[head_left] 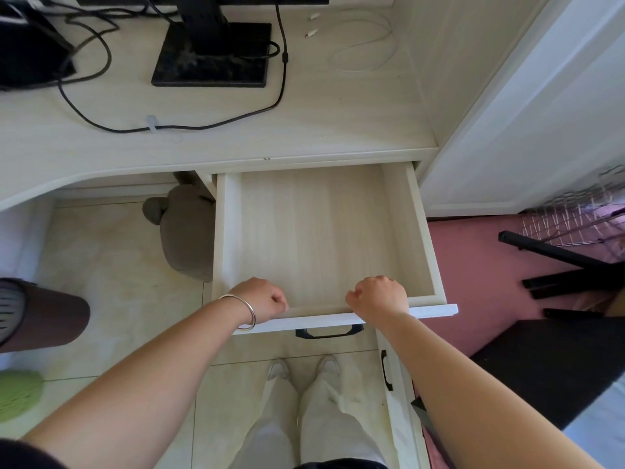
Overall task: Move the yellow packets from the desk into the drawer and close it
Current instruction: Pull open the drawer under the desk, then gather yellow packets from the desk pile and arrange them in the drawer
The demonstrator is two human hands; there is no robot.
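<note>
The pale wooden drawer (314, 231) under the desk (236, 106) is pulled far out, and nothing shows on its bare bottom. My left hand (262, 299), with a silver bangle on the wrist, is curled over the drawer's front edge (436, 310) at the left. My right hand (378, 296) is curled over the same edge further right. The fingers of both hands are hidden inside the drawer. A black handle (329, 331) hangs on the drawer front between my wrists. No yellow packets are in view on the desk or in the drawer.
A black monitor stand (213, 52) with black cables (101, 106) and a white cable (365, 45) sit on the desk. A grey plush toy (186, 231) lies on the floor left of the drawer. A lower drawer front (399, 401) stands beside my right leg. A black frame (558, 262) lies at the right.
</note>
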